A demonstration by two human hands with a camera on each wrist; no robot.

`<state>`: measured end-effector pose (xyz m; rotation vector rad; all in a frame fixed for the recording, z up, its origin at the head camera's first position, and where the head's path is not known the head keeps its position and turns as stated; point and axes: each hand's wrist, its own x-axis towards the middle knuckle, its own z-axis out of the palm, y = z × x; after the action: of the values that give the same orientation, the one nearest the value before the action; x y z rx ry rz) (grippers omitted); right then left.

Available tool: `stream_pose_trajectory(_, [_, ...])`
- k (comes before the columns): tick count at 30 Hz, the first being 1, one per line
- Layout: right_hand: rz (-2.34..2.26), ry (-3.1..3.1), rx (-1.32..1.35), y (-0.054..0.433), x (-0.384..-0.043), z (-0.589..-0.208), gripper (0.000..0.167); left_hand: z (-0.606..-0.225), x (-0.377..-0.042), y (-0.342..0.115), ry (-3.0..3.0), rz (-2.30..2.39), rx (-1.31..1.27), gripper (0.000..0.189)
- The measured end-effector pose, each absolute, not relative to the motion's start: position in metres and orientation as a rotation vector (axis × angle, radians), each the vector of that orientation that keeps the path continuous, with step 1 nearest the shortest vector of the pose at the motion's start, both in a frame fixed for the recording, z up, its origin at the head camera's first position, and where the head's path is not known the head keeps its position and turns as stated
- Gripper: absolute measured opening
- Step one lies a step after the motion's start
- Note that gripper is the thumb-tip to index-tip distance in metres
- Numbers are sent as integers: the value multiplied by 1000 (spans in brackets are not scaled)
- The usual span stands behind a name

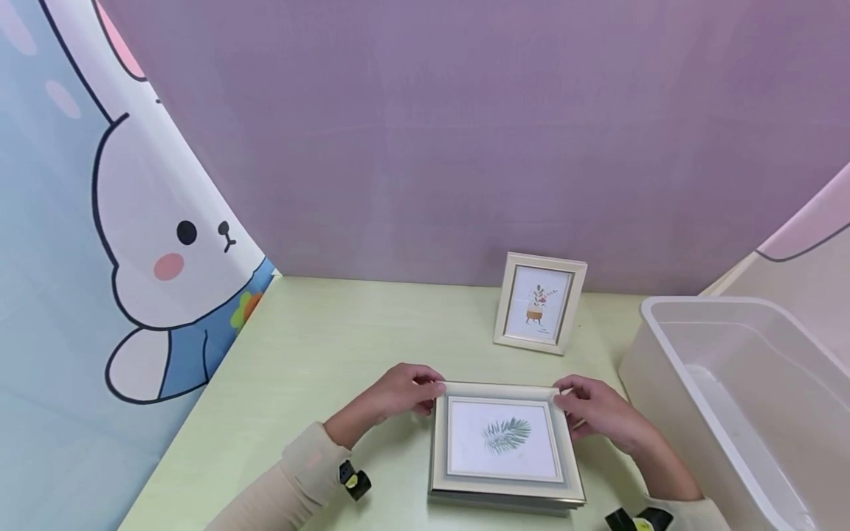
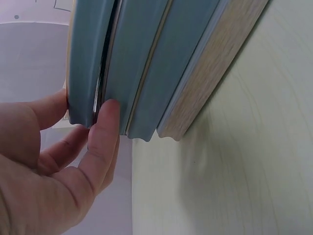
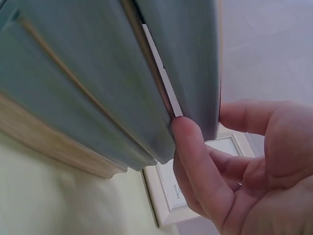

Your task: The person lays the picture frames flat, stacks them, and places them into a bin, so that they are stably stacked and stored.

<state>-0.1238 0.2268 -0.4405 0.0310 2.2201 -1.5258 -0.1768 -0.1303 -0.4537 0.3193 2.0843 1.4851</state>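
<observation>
A picture frame with a green leaf print lies on top of a stack of several frames. My left hand pinches its far left corner, thumb on the face and fingers beneath. At the far right corner my right hand does the same. Seen from the side, the top frame's blue-grey edge is parted by a narrow gap from the frame below. That gap also shows in the right wrist view beside the right fingers. Lowest in the stack is a frame with a wood-grain side.
A smaller cream frame with a potted-plant print stands upright behind the stack. A white plastic bin occupies the right side of the pale green table. A purple backdrop rises at the table's far edge.
</observation>
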Motion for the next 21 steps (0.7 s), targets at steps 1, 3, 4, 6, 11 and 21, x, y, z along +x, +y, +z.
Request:
stream_pose_trajectory(1, [-1522,2222,35,227,-124,-441,40,-455,-177,-130,2087,1484,315,30])
stream_pose_trajectory(3, [-1516,2227,38,227,-124,-442,40,-456,-178,-130,2090,1480,315,30])
stream_pose_trajectory(4, [-1515,2229,43,227,-125,-443,40,-456,-179,-129,2091,1476,317,30])
stream_pose_trajectory(6, [-1511,2238,37,228,-125,-444,41,-457,-180,-129,2092,1465,328,31])
stream_pose_trajectory(11, [-1507,2242,17,229,-126,-444,41,-456,-182,-129,2091,1449,350,34])
stream_pose_trajectory(21, [-1503,2235,14,228,-126,-445,41,-455,-182,-129,2137,1392,361,36])
